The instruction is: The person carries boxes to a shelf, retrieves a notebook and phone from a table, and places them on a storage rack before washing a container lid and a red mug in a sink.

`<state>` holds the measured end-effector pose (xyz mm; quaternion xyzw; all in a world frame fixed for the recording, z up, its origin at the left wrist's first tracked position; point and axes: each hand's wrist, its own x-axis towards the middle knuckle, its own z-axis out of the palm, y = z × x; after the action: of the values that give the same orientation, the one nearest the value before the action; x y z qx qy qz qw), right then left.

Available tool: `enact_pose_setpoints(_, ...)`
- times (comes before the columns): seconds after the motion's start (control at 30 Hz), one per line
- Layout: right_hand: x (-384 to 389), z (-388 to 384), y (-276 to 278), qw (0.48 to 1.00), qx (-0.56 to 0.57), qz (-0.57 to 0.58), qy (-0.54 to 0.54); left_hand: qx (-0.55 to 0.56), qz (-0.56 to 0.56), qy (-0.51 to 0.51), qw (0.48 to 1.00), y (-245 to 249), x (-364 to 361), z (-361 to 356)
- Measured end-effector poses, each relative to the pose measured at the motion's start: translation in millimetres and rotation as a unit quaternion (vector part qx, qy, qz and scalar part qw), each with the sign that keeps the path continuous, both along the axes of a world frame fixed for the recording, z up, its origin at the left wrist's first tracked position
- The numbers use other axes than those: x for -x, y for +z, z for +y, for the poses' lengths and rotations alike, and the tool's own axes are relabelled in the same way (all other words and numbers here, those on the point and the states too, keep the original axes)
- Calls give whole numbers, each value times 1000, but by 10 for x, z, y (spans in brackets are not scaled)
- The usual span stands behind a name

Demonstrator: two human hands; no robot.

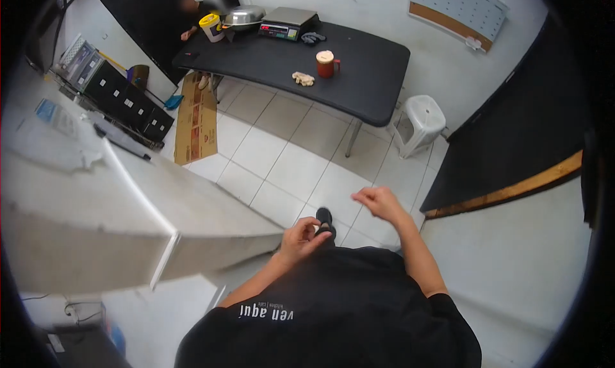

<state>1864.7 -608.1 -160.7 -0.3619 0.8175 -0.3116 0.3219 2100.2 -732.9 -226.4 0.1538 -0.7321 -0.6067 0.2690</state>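
My left hand point(299, 241) is in front of my black shirt, its fingers curled and the thumb apart from them, with nothing visible between them. To the right, my right hand point(379, 202) hangs over the tiled floor, thumb and fingertips close together; whether they pinch something small is hard to make out. Neither hand touches the black table point(365, 60) ahead. A red mug point(325, 68) with a pale top stands on it, and a crumpled cream-coloured item point(303, 79) lies beside the mug.
A scale point(288, 23), a metal bowl point(244, 15) and a yellow-and-white tub point(211, 28) stand at the table's far left, near a person point(189, 15). A white stool point(425, 115) is right of the table. Flattened cardboard point(196, 121) lies on the floor.
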Motion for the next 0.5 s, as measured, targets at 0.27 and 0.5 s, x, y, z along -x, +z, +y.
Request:
enact_pose_setpoints(0.27, 1477, -1583, -1338, 988, -10, 154, 28, -107, 66, 334, 934, -1524, 1449, -2844)
enact_pose_setpoints(0.5, 2838, -3457, -1796, 979, 8, 173, 111, -53, 66, 345, 935, -1536, 2433, -4533)
